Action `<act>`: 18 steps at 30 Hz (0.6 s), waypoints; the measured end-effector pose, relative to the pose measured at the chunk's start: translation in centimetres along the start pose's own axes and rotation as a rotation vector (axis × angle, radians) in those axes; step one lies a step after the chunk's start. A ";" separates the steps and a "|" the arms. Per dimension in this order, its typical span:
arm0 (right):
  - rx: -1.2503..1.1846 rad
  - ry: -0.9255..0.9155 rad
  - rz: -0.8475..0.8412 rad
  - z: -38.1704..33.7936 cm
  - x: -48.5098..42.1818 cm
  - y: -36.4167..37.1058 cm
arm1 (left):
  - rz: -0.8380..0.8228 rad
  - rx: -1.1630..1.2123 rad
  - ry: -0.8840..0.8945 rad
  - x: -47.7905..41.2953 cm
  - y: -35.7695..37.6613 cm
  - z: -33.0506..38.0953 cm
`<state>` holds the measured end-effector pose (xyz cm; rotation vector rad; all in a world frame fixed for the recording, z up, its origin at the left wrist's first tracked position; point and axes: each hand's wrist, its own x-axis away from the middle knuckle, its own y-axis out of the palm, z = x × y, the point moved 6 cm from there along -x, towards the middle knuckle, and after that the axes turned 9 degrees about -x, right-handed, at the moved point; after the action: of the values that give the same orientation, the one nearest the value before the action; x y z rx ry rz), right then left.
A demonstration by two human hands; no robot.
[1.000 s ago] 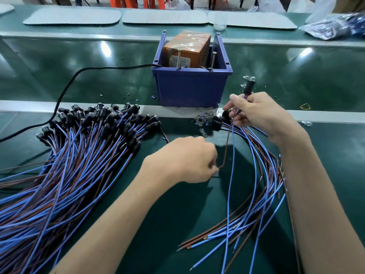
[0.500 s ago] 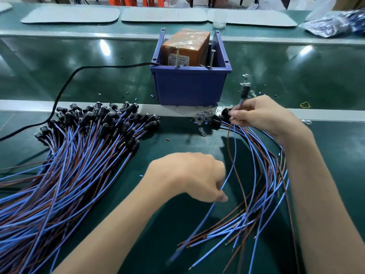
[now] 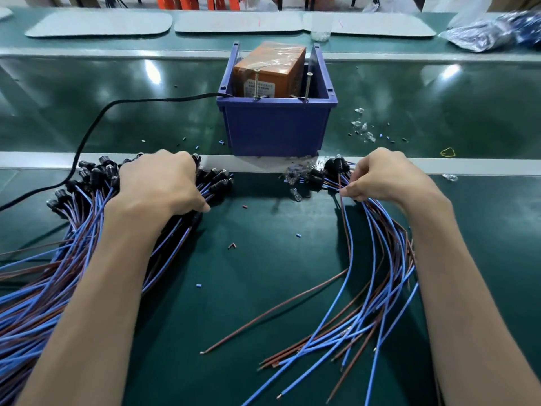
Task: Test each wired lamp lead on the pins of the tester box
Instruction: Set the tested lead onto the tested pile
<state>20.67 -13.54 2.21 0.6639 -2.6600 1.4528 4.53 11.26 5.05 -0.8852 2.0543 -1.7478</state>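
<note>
Lamp leads [image 3: 369, 259] pinched by right hand [image 3: 383, 178] fingers [image 3: 355, 186]; left hand [image 3: 159, 183] grips left bundle [image 3: 73, 259].

**Bin in the middle, leads on either side**

The bin [image 3: 275, 127] stands at mid-table, just behind the rail [image 3: 468, 168] that crosses from left to right. The tester [image 3: 269, 71] sits inside it, with two pins [image 3: 257, 83] upright at the bin's near wall. A cable [image 3: 96, 124] runs from the bin's left side off to the left. Before the rail, the left bundle [image 3: 58, 259] lies on the left, and the left hand [image 3: 161, 186] grips its far end. The right bundle [image 3: 380, 273] lies on the right, and the right hand [image 3: 386, 177] pinches its far end. Bulbs [image 3: 292, 177] lie between the bundles, just before the bin. Mats [image 3: 99, 23] lie along the far edge, behind the bin.
</note>
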 end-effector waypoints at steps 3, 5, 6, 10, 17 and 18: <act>-0.017 -0.024 0.023 -0.3 0.2 -0.3 | -0.013 -0.013 -0.010 -0.1 0.5 0.1; -0.042 -0.055 0.040 -0.6 0.4 -0.4 | -0.008 -0.035 -0.009 -0.2 0.7 0.3; -0.057 -0.075 0.043 -0.9 0.4 -0.4 | -0.007 -0.046 0.002 -0.2 0.8 0.5; -0.168 -0.191 -0.007 -2.4 0.8 0.1 | 0.040 -0.019 0.077 0.0 0.5 1.6; -0.516 -0.429 -0.363 -6.9 3.5 2.8 | 0.338 0.621 0.320 2.4 -4.3 3.8; -0.544 -0.457 -0.416 -7.6 4.0 3.2 | 0.361 0.739 0.386 3.1 -5.0 4.4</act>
<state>14.54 -7.27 4.82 1.4913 -2.7717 0.4810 6.05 5.57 9.42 0.0414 1.4044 -2.3073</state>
